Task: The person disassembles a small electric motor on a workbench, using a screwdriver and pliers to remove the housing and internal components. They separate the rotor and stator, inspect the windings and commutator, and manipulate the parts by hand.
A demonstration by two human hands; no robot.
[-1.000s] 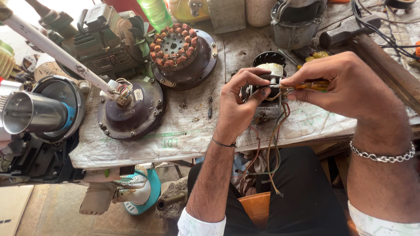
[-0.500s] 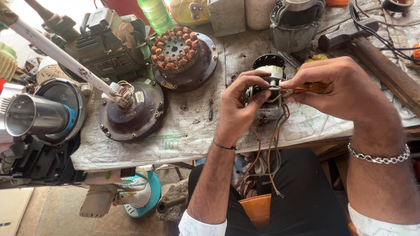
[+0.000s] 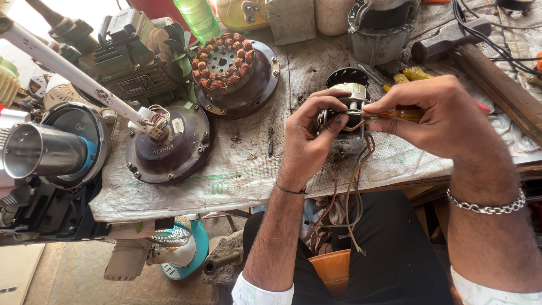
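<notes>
Loose wires (image 3: 353,192) hang down over the lap, not hooked to anything yet. Left hand (image 3: 307,141) pinches the small motor (image 3: 350,121) at the bench's near edge, right hand (image 3: 446,121) is closed on a screwdriver (image 3: 395,114) poking into it. Motor looks only partly opened up. Farther left, a stator (image 3: 223,59) sits bare.

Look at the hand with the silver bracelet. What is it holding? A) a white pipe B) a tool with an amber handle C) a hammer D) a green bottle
B: the right hand grips a screwdriver-like tool with an amber handle, its tip at the small motor that the left hand steadies.
</notes>
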